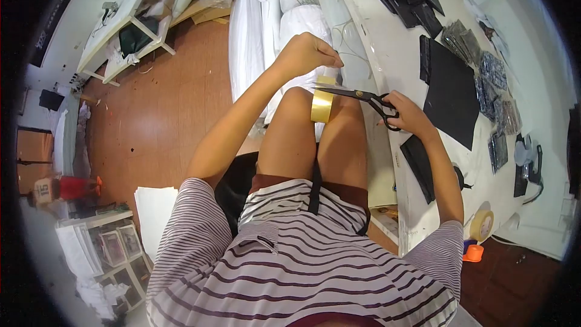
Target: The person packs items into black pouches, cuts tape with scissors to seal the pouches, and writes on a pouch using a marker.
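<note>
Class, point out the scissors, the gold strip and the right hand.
Scissors [359,94]: head view, on the pivot.
Gold strip [322,107]: head view, below the blades.
Right hand [408,113]: head view, back of the hand.

White shirt [315,278], dark stripes
Finer stripes cover the short sleeves [187,218]; the chest pocket [257,244] has a dark mark; the neckline [342,321] is maroon. Maroon cloth [346,195] shows below, with a narrow black strap [315,191].

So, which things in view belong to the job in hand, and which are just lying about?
Apparently in use:
black-handled metal scissors, in the right hand
shiny golden tape at the knees

Apparently just lying about:
white plastic-wrapped rolls
pale yellow tape roll by the white table
bright orange object
</note>
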`<state>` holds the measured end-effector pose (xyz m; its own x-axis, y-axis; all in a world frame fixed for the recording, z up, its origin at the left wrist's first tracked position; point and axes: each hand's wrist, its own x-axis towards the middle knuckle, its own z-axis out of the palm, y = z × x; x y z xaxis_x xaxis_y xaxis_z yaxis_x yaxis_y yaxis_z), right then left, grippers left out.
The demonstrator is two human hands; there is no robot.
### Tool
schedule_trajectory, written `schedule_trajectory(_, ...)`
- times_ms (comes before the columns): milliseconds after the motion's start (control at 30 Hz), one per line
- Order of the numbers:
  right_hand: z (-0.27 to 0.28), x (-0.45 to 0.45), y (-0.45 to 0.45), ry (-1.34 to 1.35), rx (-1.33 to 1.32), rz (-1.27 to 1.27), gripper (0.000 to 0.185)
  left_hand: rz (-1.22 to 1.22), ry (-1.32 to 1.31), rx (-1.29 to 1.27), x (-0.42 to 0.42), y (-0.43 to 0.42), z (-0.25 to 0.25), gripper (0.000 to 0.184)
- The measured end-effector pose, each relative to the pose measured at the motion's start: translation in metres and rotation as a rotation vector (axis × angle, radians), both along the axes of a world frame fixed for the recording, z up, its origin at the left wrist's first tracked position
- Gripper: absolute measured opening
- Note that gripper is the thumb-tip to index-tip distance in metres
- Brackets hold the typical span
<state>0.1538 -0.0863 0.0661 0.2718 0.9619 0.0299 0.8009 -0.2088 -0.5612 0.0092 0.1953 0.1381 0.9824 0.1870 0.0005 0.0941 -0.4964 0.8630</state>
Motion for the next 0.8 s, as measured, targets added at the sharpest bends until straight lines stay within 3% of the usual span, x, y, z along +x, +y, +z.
schedule_trajectory(300, -0.022, 0.004, -0.008, 0.043, -0.069, -0.07, 0.04, 0.026, -0.165, -0.179, -0.003, -0.005, 0.031, 0.015)
schedule_trajectory(367, -0.031, 0.007, -0.008, -0.086, 0.086, 0.011, 0.042, 0.011, -0.181, -0.24, -0.007, -0.005, 0.038, 0.017)
schedule_trajectory(500, -0.037, 0.006, -0.009, -0.139, 0.074, -0.032, 0.045, -0.021, -0.183, -0.345, -0.014, -0.006, 0.047, 0.019)
schedule_trajectory(567, -0.036, 0.004, -0.01, -0.237, 0.058, -0.039, 0.046, -0.033, -0.166, -0.369, -0.017, -0.007, 0.047, 0.02)
schedule_trajectory(633, -0.034, -0.002, -0.011, -0.236, 0.084, -0.072, 0.046, -0.039, -0.159, -0.527, -0.018, -0.009, 0.047, 0.022)
schedule_trajectory(800, -0.004, -0.025, -0.026, -0.205, 0.005, -0.263, 0.042, 0.01, -0.15, -0.606, -0.017, -0.016, 0.052, 0.023)
